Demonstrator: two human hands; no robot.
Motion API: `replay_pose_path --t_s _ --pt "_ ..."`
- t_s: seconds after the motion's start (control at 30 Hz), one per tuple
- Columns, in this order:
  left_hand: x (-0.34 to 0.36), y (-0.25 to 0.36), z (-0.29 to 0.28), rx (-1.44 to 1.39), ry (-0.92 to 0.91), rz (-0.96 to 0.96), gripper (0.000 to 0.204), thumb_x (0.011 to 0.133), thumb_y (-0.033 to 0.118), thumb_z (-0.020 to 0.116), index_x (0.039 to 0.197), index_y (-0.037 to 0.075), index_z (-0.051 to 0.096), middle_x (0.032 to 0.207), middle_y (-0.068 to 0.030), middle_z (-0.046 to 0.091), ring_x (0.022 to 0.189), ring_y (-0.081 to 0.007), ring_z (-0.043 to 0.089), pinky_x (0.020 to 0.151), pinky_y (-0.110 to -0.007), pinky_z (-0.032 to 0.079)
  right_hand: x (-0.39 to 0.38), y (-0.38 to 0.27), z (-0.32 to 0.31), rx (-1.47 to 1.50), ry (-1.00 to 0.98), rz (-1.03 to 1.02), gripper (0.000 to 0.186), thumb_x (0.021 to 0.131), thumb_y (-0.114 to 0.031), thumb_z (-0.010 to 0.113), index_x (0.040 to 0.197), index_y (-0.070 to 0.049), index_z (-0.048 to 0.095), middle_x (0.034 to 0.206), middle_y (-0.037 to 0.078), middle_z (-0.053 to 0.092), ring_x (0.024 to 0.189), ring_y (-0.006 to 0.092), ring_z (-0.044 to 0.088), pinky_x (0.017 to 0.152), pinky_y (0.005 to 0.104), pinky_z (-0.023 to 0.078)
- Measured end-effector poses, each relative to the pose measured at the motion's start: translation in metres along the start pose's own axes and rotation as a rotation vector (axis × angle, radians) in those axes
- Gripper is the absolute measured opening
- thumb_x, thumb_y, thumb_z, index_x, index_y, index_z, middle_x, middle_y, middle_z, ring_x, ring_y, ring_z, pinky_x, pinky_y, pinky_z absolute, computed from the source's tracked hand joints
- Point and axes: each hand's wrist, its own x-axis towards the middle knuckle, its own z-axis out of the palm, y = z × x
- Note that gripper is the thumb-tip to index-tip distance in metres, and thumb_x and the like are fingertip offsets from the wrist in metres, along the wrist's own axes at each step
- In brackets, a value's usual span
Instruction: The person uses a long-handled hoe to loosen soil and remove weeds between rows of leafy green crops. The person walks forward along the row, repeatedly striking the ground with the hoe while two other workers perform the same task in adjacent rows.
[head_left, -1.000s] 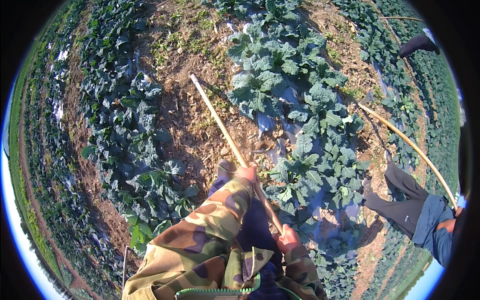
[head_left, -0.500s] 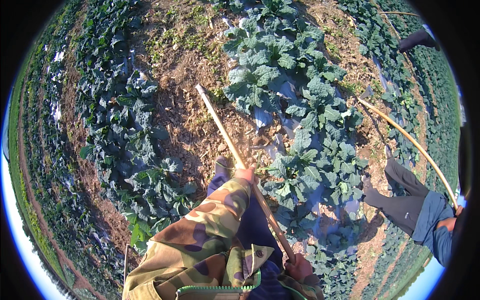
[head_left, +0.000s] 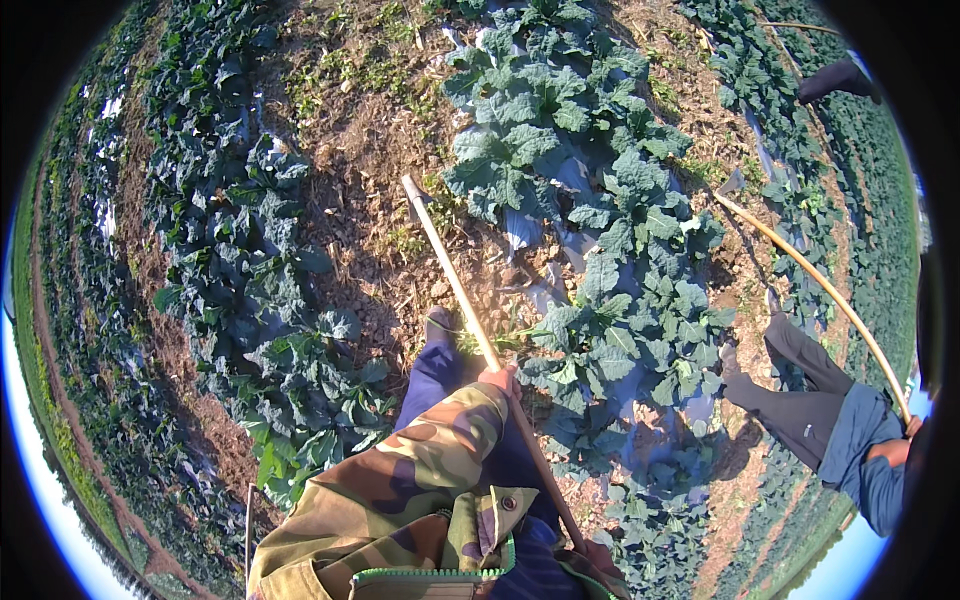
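A long wooden-handled tool [head_left: 456,285] runs slantwise from the bare strip ahead down to my right side. Its far tip is paler and greyish, over the soil and straw; no blade can be made out there. My left hand [head_left: 500,380] is closed around the middle of the shaft, my sleeve camouflage-patterned. Low in the picture, in shadow, my right hand [head_left: 597,558] grips the near end, partly hidden by the jacket. To the right of the tip stand leafy kale plants [head_left: 530,140] in a row with plastic sheeting beneath.
Another kale row [head_left: 270,270] borders the strip on the left. My boot [head_left: 439,325] stands on the soil between the rows. At the right, a person [head_left: 800,410] in dark trousers holds a long curved handle [head_left: 815,275]. Another person's dark-clad limb [head_left: 835,82] shows at upper right.
Both my hands have come nearer to my body, drawing the tool back. Its far tip has shifted slightly right and toward me. The person at the right has barely moved.
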Motion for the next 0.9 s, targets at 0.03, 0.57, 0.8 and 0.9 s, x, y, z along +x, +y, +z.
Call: replay_pose_path --t_s 0.03,0.57,0.8,0.9 --pt "0.004 0.012 -0.001 0.002 -0.002 0.063 0.026 0.08 0.021 0.059 0.065 0.003 0.048 0.05 -0.0078 0.047 0.037 -0.0202 0.046 0.034 -0.034 0.04 0.01 -0.013 0.0 -0.052 0.018 -0.033 0.038 0.068 -0.044 0.062 0.085 -0.009 0.06 0.073 0.017 0.06 0.072 0.0341 0.059 0.065 0.0402 0.047" --pt "-0.032 -0.048 0.007 0.169 -0.165 -0.182 0.026 0.08 0.019 0.061 0.077 -0.004 0.05 0.064 -0.012 0.053 0.054 -0.0264 0.058 0.048 -0.04 0.05 0.015 0.047 0.024 -0.113 -0.167 0.057 0.047 0.076 -0.052 0.048 0.098 -0.011 0.055 0.085 0.018 0.061 0.084 0.0352 0.058 0.071 0.0417 0.047" --pt "-0.002 0.0 0.009 0.11 -0.125 -0.011 0.017 0.079 0.014 0.06 0.073 0.002 0.048 0.057 -0.0073 0.048 0.045 -0.0214 0.05 0.042 -0.035 0.046 0.041 -0.026 -0.002 0.043 0.044 -0.026 0.037 0.074 -0.042 0.058 0.089 -0.009 0.058 0.081 0.017 0.061 0.081 0.035 0.058 0.069 0.0425 0.046" --pt "0.007 0.044 0.013 0.187 -0.073 0.026 0.022 0.079 0.019 0.06 0.068 0.003 0.049 0.048 -0.0064 0.045 0.038 -0.0203 0.046 0.036 -0.032 0.041 0.069 -0.066 -0.012 0.066 0.1 -0.088 0.035 0.074 -0.04 0.059 0.087 -0.008 0.058 0.081 0.018 0.06 0.08 0.035 0.058 0.069 0.0429 0.045"
